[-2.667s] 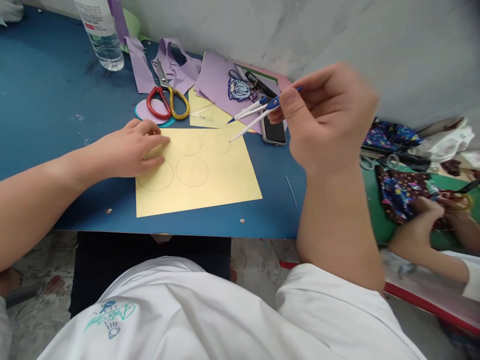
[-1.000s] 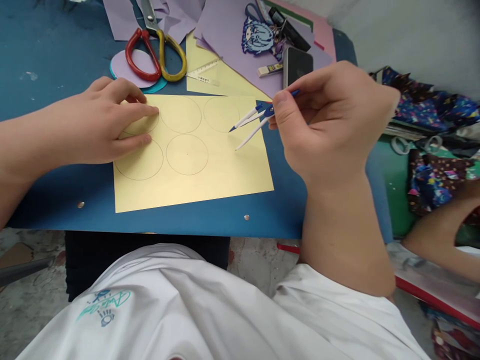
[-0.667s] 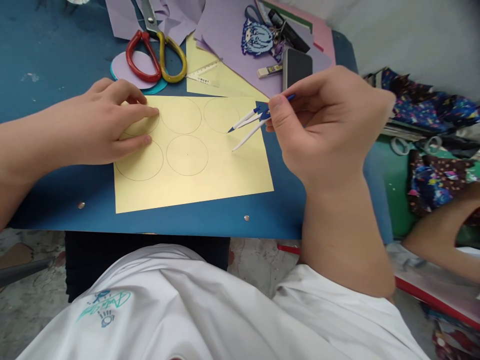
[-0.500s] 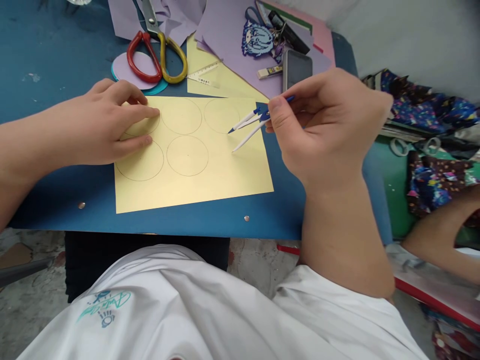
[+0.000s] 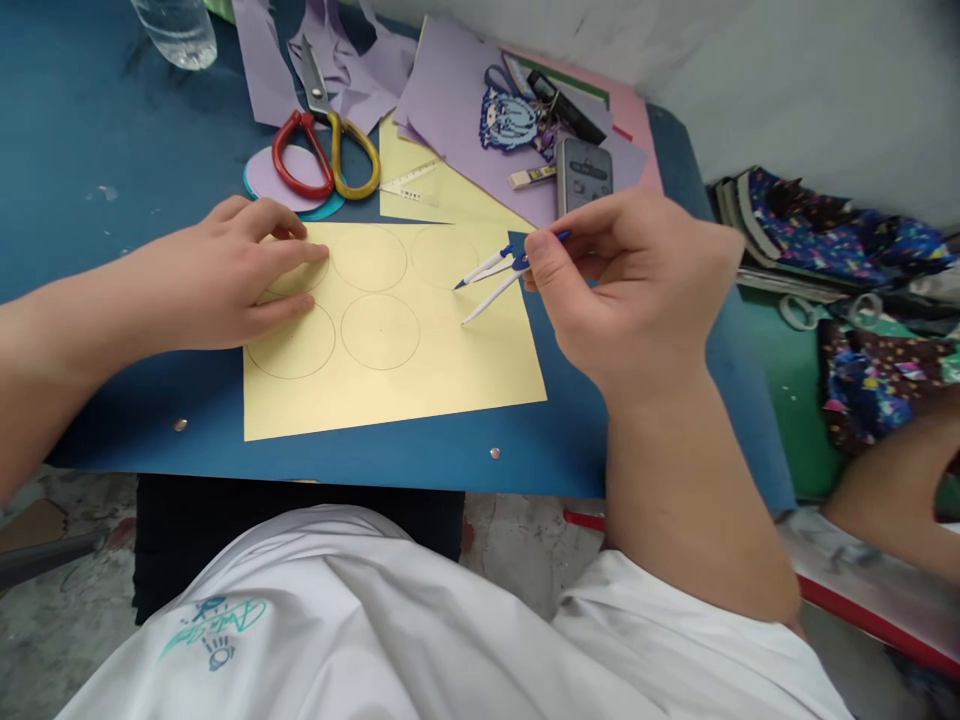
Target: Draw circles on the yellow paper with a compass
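Note:
A yellow sheet of paper lies on the blue desk, with several pencil circles drawn across it. My left hand rests over the sheet's left side, fingers stretched out and partly covering two circles. Pinched between the thumb and fingers of my right hand is a white and blue drawing compass. Its legs point down and left over the right part of the sheet, below the faint upper right circle; whether the tips touch the paper I cannot tell.
Red and yellow handled scissors lie on cut paper discs behind my left hand. A clear set square, purple paper, a grey device and a keychain lie further back. Another person's arm shows at the right.
The view has tilted up a little, so a clear water container shows more at the upper left. Both hands and the compass keep nearly the same place over the sheet.

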`<state>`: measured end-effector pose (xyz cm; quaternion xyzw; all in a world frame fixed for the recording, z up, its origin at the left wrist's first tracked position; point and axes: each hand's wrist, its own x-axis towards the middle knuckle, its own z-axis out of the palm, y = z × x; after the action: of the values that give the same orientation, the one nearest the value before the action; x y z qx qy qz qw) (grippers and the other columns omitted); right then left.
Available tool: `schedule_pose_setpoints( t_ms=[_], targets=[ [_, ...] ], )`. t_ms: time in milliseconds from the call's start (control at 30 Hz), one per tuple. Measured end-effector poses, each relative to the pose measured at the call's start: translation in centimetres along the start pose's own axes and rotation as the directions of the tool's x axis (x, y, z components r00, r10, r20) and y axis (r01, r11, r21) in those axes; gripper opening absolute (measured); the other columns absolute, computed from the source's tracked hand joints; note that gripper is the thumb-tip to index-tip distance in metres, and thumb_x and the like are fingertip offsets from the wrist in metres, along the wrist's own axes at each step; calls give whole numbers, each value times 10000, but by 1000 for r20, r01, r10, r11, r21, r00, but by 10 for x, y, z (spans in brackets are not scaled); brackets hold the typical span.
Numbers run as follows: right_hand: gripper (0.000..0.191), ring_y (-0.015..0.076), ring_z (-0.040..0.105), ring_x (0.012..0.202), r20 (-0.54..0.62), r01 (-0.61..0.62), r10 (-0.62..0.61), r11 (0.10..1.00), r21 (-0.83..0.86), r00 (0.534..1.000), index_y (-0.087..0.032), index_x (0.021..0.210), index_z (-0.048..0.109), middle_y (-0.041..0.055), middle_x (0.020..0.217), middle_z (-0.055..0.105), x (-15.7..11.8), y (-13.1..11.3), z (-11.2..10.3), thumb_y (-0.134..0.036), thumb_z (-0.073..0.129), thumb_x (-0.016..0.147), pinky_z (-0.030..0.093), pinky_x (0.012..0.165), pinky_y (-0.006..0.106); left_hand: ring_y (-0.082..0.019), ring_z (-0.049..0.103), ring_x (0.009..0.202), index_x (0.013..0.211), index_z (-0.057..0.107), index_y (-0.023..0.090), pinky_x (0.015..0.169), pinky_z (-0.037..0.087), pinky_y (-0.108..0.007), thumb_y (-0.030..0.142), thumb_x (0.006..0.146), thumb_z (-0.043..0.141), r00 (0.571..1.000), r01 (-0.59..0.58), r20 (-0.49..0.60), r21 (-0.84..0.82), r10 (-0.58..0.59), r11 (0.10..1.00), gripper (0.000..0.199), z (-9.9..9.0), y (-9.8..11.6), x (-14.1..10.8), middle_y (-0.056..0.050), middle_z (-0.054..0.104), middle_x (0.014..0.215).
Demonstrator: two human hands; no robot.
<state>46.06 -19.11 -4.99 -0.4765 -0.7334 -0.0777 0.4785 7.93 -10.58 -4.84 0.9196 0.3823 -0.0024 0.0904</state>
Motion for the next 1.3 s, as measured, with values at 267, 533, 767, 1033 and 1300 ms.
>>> schedule_pose_setpoints(
  t_ms=[267, 533, 767, 1033, 1300],
  targets=[
    [298, 263, 814, 672, 31, -8, 8, 1000, -6, 999, -310, 979, 774, 28, 815, 838, -2, 6, 2, -552, 771, 1154, 694, 627, 401, -443, 588, 1571, 1769, 721, 157, 1431, 514, -640, 551, 1237, 421, 1000, -7, -11, 20, 7, 1000, 727, -4, 5, -5, -219, 629, 1683],
    [168, 263, 825, 694, 45, -81, 82, 997, -14, 996, -308, 973, 812, 29, 835, 862, -1, 2, 3, -432, 797, 1086, 675, 635, 394, -472, 612, 1587, 1757, 741, 204, 1414, 535, -646, 642, 1187, 441, 1000, 28, -10, -16, -29, 999, 779, 2, -3, -5, -230, 648, 1691],
    [172, 274, 824, 691, 79, -81, 80, 997, 19, 994, -297, 965, 805, 33, 843, 858, 2, 4, 4, -419, 816, 1087, 685, 683, 417, -450, 600, 1624, 1759, 737, 254, 1449, 510, -614, 670, 1196, 433, 998, 53, -27, -23, -53, 998, 762, 2, -2, -8, -194, 653, 1726],
    [212, 268, 814, 685, 46, -86, 87, 996, -14, 995, -301, 965, 788, 33, 832, 852, 0, 7, 8, -470, 787, 1091, 685, 665, 408, -490, 573, 1658, 1793, 706, 208, 1460, 485, -699, 605, 1226, 459, 999, 27, 20, -22, -27, 999, 735, -7, 0, -7, -233, 616, 1774],
    [207, 272, 815, 667, 47, -58, 56, 997, 42, 997, -297, 963, 769, 24, 816, 829, 1, 9, 8, -457, 808, 1088, 676, 655, 410, -504, 568, 1659, 1803, 696, 216, 1439, 499, -741, 604, 1236, 483, 999, 23, 32, -26, -23, 999, 719, -8, -3, -6, -239, 614, 1772]
  ],
)
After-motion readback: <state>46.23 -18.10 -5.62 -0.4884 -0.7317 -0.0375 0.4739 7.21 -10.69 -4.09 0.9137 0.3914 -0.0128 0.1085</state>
